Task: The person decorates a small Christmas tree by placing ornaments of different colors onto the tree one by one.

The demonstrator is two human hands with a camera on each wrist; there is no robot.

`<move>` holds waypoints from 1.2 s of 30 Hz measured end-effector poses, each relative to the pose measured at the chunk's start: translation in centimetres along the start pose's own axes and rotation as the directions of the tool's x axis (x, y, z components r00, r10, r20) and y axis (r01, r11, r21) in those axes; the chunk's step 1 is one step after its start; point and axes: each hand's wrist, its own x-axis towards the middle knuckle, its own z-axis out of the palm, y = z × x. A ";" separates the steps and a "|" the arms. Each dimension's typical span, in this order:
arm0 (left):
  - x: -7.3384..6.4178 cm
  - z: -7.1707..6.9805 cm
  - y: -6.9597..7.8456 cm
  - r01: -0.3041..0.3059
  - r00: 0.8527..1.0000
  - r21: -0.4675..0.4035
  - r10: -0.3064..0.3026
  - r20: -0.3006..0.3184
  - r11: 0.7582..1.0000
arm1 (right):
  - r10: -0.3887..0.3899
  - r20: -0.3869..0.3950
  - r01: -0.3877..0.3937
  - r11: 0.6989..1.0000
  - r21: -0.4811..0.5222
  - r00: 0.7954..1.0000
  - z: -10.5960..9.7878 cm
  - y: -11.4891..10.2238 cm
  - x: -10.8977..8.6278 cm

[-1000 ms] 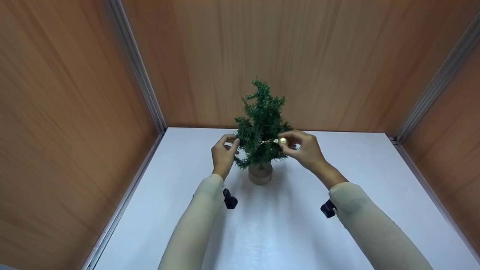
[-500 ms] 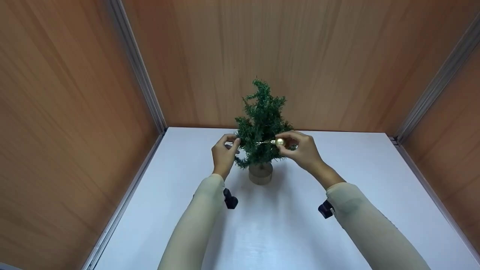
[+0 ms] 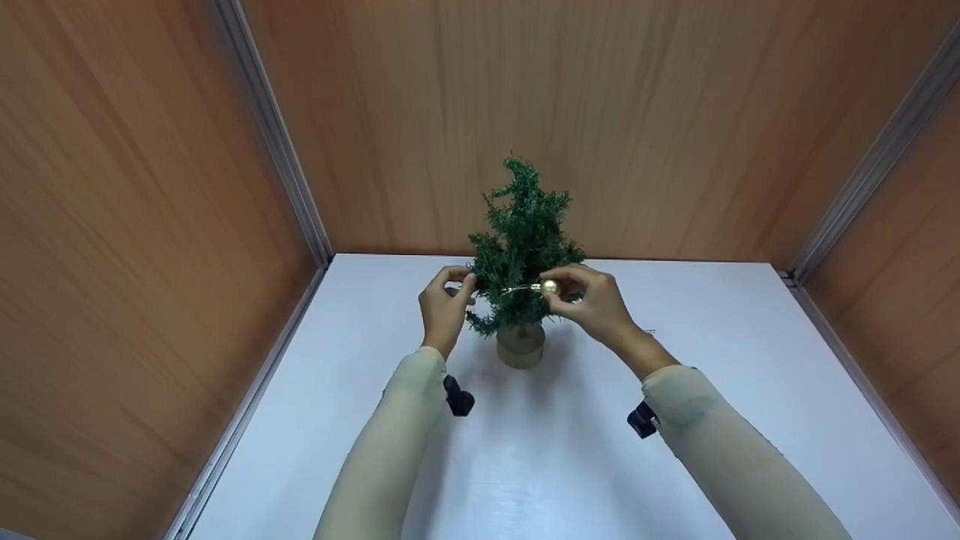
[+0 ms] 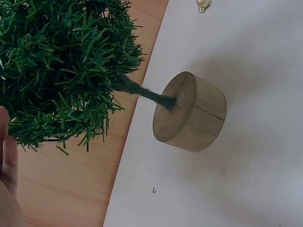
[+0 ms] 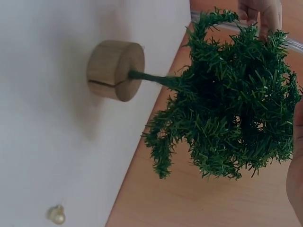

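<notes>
A small artificial Christmas tree (image 3: 525, 225) stands upright on a round wooden base (image 4: 199, 113). At its left side, my left hand (image 3: 444, 304) pinches the tip of a branch between thumb and index finger, partly hidden by the needles. My right hand (image 3: 596, 304) pinches a shiny gold bauble (image 3: 550, 287) in front of the lower right branches. From the bauble's cap a thin string stretches left across the tree front. Both wrist views show only the hands' edges, with the held bauble out of sight.
Another gold bauble (image 5: 57, 215) lies on the white table (image 3: 510, 465), right of the tree and partly behind my right hand in the head view. Wood-grain panels (image 3: 420, 112) with metal corner rails (image 3: 277, 127) enclose the back and sides.
My right hand has moved left and slightly down with the bauble, bringing its string further across the tree front. The left hand stays at the branch, almost unmoved.
</notes>
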 end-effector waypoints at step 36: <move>-0.3 -1.0 0.1 -0.058 0.998 0.001 0.058 -0.026 0.998 | 0.028 0.022 -0.028 1.000 0.006 0.999 2.3 4.0 -0.6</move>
